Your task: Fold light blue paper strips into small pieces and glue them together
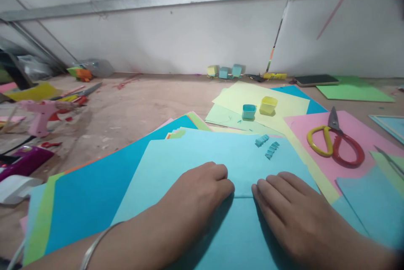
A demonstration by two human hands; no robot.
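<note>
A sheet of light blue paper (243,223) lies in front of me, a straight edge or crease crossing it between my hands. My left hand (202,194) is closed, its curled fingers on the paper at the left part of that line. Facing it, my right hand (287,211) has its fingers pressed together and bent onto the paper at the right. Both thumbs are hidden, and the grip under the fingers does not show. Just beyond my hands rest two small pleated blue paper strips (272,150). Farther off stand a small blue paper box (249,112) and a yellow one (268,105).
Scissors (337,139) with yellow and red handles lie on pink paper at the right. Stacked coloured sheets (91,190) spread to the left. A pink glue gun (41,116) is at far left. Small paper cubes (224,72) and a phone (316,80) lie near the wall.
</note>
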